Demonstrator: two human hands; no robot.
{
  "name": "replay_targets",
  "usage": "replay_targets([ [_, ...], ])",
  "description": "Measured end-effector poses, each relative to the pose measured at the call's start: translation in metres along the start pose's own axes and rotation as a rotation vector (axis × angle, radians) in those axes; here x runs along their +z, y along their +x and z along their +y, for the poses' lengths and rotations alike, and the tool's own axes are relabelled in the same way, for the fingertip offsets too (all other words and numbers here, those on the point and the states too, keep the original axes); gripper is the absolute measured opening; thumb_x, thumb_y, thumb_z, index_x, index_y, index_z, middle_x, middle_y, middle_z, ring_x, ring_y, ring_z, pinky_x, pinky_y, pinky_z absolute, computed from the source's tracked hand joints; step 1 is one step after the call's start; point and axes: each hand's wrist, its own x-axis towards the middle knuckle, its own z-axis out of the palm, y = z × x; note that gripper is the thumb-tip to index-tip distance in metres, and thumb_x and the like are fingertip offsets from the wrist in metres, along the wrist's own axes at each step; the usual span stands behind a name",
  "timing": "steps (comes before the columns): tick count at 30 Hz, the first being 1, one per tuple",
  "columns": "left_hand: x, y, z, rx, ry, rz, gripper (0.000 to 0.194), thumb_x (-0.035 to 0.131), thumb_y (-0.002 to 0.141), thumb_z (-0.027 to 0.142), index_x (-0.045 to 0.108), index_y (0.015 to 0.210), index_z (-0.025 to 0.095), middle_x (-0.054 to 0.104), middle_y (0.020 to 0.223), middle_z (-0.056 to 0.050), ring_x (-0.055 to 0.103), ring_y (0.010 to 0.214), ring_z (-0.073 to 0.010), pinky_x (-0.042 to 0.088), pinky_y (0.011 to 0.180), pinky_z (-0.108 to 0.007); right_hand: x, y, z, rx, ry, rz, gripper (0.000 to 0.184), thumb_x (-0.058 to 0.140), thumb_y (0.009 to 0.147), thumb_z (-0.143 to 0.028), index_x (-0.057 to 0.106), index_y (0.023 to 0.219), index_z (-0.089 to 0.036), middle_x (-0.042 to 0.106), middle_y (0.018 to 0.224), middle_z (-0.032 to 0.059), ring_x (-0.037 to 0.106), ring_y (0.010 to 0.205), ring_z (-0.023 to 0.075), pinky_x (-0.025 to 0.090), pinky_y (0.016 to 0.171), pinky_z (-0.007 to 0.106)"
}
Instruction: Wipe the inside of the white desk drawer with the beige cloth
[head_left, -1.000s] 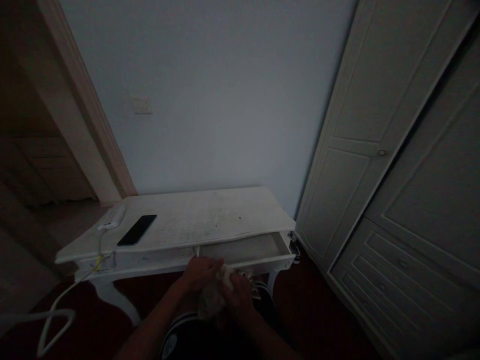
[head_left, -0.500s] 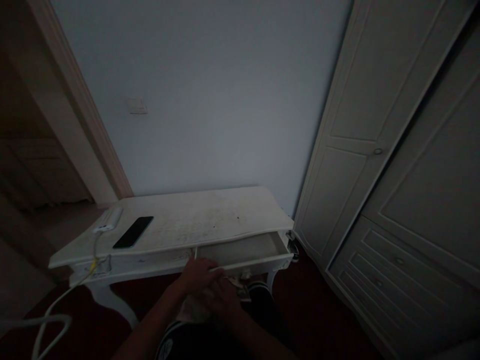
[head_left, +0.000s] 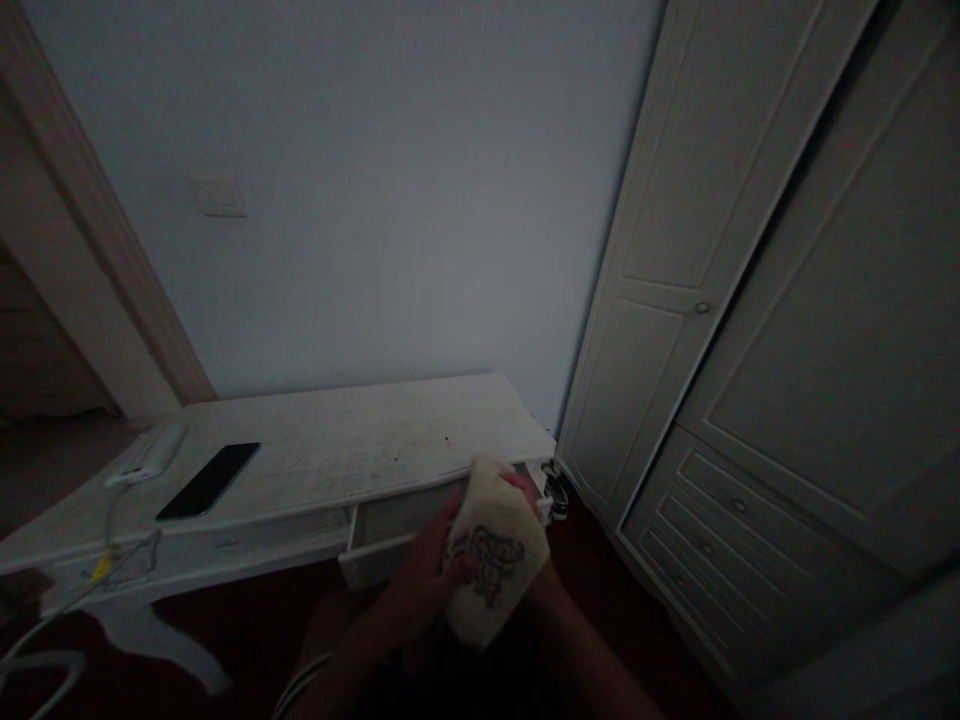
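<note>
A folded cream cloth (head_left: 502, 515) with a dark printed pattern is held up in front of the open drawer (head_left: 371, 566) of a white table. My left hand (head_left: 439, 560) grips it from the left side, thumb across the patterned face. On the other side my right hand (head_left: 525, 488) is closed round the upper right edge, its palm mostly hidden behind the cloth. The cloth and my hands cover the drawer's middle and right part.
On the worn white table (head_left: 360, 430) lie a black phone (head_left: 208, 482) and a white power strip (head_left: 150, 452), whose cable (head_left: 45, 620) hangs off the left. Wardrobe doors (head_left: 645, 350) stand at the right. A shoe (head_left: 556, 497) is on the floor beside the table.
My hands have come up from my lap, bringing the cloth into sight before the drawer. The view has turned a little to the right.
</note>
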Motion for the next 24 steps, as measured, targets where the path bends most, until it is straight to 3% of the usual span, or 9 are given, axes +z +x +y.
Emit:
replay_targets([
  [2, 0.008, 0.003, 0.006, -0.073, -0.177, 0.025, 0.078, 0.051, 0.101, 0.056, 0.03, 0.166, 0.02, 0.062, 0.155, -0.015, 0.061, 0.138, -0.034, 0.053, 0.112, -0.048, 0.023, 0.006, 0.0, -0.101, 0.018, -0.221, 0.059, 0.05, 0.102, -0.047, 0.052, 0.153, -0.018, 0.064, 0.141, 0.0116, 0.063, 0.124, 0.0292, 0.051, 0.107, 0.044],
  [3, 0.006, 0.003, 0.005, -0.112, -0.204, 0.099, 0.079, 0.048, 0.101, 0.055, 0.024, 0.168, 0.019, 0.059, 0.158, -0.016, 0.06, 0.14, -0.0336, 0.053, 0.112, -0.047, 0.027, 0.011, 0.001, -0.155, -0.014, -0.293, 0.064, 0.054, 0.101, -0.05, 0.049, 0.157, -0.02, 0.06, 0.148, 0.0116, 0.059, 0.132, 0.03, 0.047, 0.113, 0.044],
  [6, -0.025, -0.006, -0.021, -0.105, -0.109, 0.392, 0.083, 0.048, 0.1, 0.05, 0.013, 0.17, 0.022, 0.039, 0.172, -0.015, 0.043, 0.155, -0.0313, 0.044, 0.122, -0.047, 0.011, 0.028, 0.01, -0.27, -0.348, -0.359, 0.077, 0.071, 0.091, -0.054, 0.049, 0.158, -0.024, 0.059, 0.152, 0.0129, 0.054, 0.137, 0.0331, 0.042, 0.117, 0.049],
  [7, -0.04, -0.011, -0.034, -0.069, -0.034, 0.4, 0.083, 0.051, 0.098, 0.047, 0.016, 0.17, 0.023, 0.038, 0.173, -0.013, 0.042, 0.155, -0.0313, 0.042, 0.123, -0.046, 0.0, 0.033, 0.015, -0.293, -0.534, -0.398, 0.072, 0.072, 0.092, -0.053, 0.053, 0.155, -0.024, 0.063, 0.146, 0.0132, 0.057, 0.132, 0.0333, 0.043, 0.114, 0.05],
  [10, -0.082, -0.027, -0.072, -0.102, 0.276, 0.238, 0.073, 0.055, 0.095, 0.041, 0.036, 0.165, 0.031, 0.056, 0.159, -0.009, 0.058, 0.138, -0.0314, 0.048, 0.114, -0.046, -0.031, 0.036, 0.036, -0.3, -0.986, -0.552, 0.038, 0.07, 0.097, -0.052, 0.074, 0.122, -0.023, 0.076, 0.111, 0.0103, 0.066, 0.107, 0.0299, 0.047, 0.099, 0.043],
  [13, -0.096, -0.031, -0.087, -0.124, 0.453, 0.051, 0.062, 0.061, 0.094, 0.047, 0.057, 0.153, 0.028, 0.064, 0.152, -0.011, 0.059, 0.137, -0.0338, 0.044, 0.116, -0.046, -0.04, 0.029, 0.055, -0.303, -1.098, -0.614, 0.036, 0.072, 0.097, -0.058, 0.075, 0.099, -0.022, 0.076, 0.095, 0.0083, 0.068, 0.094, 0.0268, 0.045, 0.089, 0.038],
  [15, -0.091, -0.026, -0.08, -0.119, 0.483, -0.018, 0.059, 0.062, 0.094, 0.054, 0.064, 0.147, 0.028, 0.066, 0.151, -0.01, 0.059, 0.137, -0.0343, 0.042, 0.117, -0.047, -0.038, 0.024, 0.064, -0.308, -1.105, -0.605, 0.042, 0.072, 0.095, -0.064, 0.074, 0.097, -0.021, 0.076, 0.095, 0.0083, 0.068, 0.093, 0.0262, 0.043, 0.086, 0.036],
  [18, -0.075, -0.01, -0.05, -0.153, 0.509, -0.081, 0.063, 0.061, 0.093, 0.059, 0.061, 0.15, 0.03, 0.069, 0.149, -0.008, 0.065, 0.131, -0.0338, 0.047, 0.11, -0.045, -0.033, 0.021, 0.071, -0.322, -1.125, -0.584, 0.052, 0.069, 0.092, -0.074, 0.072, 0.093, -0.022, 0.076, 0.092, 0.0075, 0.068, 0.091, 0.0256, 0.041, 0.082, 0.035],
  [24, -0.052, 0.021, -0.002, -0.157, 0.499, -0.198, 0.075, 0.067, 0.088, 0.046, 0.049, 0.159, 0.031, 0.073, 0.143, -0.009, 0.069, 0.128, -0.0334, 0.051, 0.103, -0.041, -0.034, 0.022, 0.08, -0.372, -1.159, -0.542, 0.057, 0.065, 0.092, -0.08, 0.069, 0.088, -0.022, 0.076, 0.088, 0.006, 0.068, 0.089, 0.0248, 0.037, 0.08, 0.036],
])
